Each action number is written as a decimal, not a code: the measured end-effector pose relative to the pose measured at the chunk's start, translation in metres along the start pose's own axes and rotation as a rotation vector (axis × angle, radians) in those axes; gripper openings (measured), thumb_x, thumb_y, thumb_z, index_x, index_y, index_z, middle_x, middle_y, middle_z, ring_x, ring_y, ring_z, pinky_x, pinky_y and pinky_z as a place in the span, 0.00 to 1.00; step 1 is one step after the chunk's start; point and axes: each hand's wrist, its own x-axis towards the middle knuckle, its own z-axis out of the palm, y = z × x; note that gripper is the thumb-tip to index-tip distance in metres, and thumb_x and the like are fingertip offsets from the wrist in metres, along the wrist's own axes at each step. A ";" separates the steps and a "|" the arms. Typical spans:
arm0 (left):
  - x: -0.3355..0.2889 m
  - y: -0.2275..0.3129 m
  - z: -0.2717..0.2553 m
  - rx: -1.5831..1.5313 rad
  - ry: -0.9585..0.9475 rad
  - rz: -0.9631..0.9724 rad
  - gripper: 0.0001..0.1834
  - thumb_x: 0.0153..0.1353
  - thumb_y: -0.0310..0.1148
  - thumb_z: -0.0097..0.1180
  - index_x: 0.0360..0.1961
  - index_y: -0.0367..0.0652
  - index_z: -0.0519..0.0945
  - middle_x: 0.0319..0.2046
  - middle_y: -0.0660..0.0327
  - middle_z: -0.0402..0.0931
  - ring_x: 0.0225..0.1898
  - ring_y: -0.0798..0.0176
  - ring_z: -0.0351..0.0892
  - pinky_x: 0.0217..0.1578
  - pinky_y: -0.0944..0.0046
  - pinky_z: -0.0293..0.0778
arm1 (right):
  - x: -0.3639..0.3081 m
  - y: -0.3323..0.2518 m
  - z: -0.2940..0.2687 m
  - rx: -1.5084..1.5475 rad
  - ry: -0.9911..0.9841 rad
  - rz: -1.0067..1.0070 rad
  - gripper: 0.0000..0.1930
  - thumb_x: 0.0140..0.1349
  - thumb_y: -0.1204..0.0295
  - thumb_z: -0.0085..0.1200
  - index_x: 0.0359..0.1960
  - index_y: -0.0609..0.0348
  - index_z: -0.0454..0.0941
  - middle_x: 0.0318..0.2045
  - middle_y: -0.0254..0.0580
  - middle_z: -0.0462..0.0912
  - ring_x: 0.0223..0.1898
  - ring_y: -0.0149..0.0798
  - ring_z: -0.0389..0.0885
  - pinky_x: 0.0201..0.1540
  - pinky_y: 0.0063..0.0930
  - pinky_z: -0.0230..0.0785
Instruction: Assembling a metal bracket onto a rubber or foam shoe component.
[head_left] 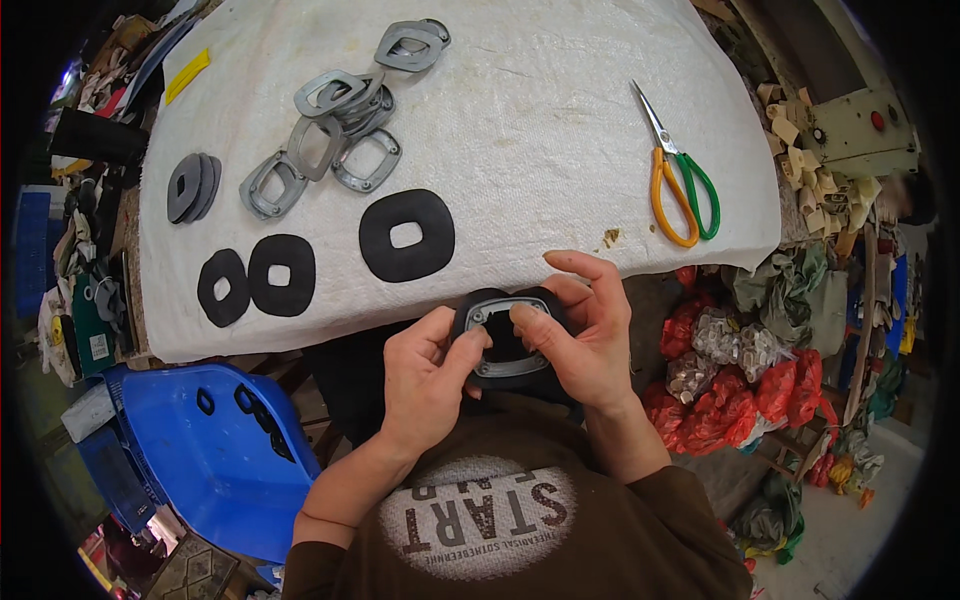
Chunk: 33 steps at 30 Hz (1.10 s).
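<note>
Fingers of both our hands grasp a black rubber gasket with a grey metal oval frame (507,340) pressed on it, held just off the white cloth-covered tabletop's (560,170) near edge. Our left hand (425,385) pinches its left rim and our right hand (590,340) its right, the long axis running between them.

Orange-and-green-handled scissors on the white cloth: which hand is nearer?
Right. The right hand is below and just left of the orange-and-green-handled scissors, gripping the grey metal frame with black rubber pad. The left hand holds that frame's other side, farther left.

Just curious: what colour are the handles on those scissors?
One orange, one green, on the scissors; clearest in the head view.
</note>
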 end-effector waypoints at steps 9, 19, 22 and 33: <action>0.006 0.003 0.009 -0.330 0.062 0.035 0.07 0.60 0.29 0.45 0.31 0.34 0.71 0.24 0.61 0.72 0.19 0.73 0.71 0.17 0.74 0.71 | -0.012 0.004 0.013 0.711 -0.006 0.152 0.31 0.59 0.58 0.48 0.59 0.57 0.49 0.33 0.45 0.73 0.36 0.41 0.73 0.32 0.32 0.71; 0.003 0.005 0.019 -0.429 0.037 0.012 0.07 0.60 0.28 0.43 0.33 0.33 0.70 0.27 0.59 0.72 0.25 0.71 0.74 0.20 0.70 0.76 | -0.016 0.004 0.023 0.712 0.011 0.105 0.24 0.63 0.65 0.43 0.57 0.58 0.52 0.17 0.34 0.62 0.20 0.31 0.65 0.27 0.28 0.67; 0.004 0.008 0.018 -0.405 0.064 0.017 0.07 0.60 0.27 0.43 0.33 0.33 0.70 0.27 0.59 0.72 0.24 0.70 0.74 0.20 0.70 0.75 | -0.014 0.007 0.020 0.765 -0.053 0.088 0.22 0.64 0.65 0.41 0.58 0.54 0.52 0.18 0.35 0.61 0.21 0.32 0.63 0.25 0.26 0.62; 0.008 0.010 0.013 -0.451 0.063 -0.033 0.08 0.60 0.27 0.43 0.34 0.32 0.70 0.29 0.56 0.74 0.23 0.69 0.76 0.21 0.71 0.77 | -0.012 0.012 0.015 0.810 -0.087 0.137 0.29 0.62 0.54 0.40 0.61 0.52 0.49 0.39 0.46 0.70 0.40 0.40 0.74 0.27 0.33 0.68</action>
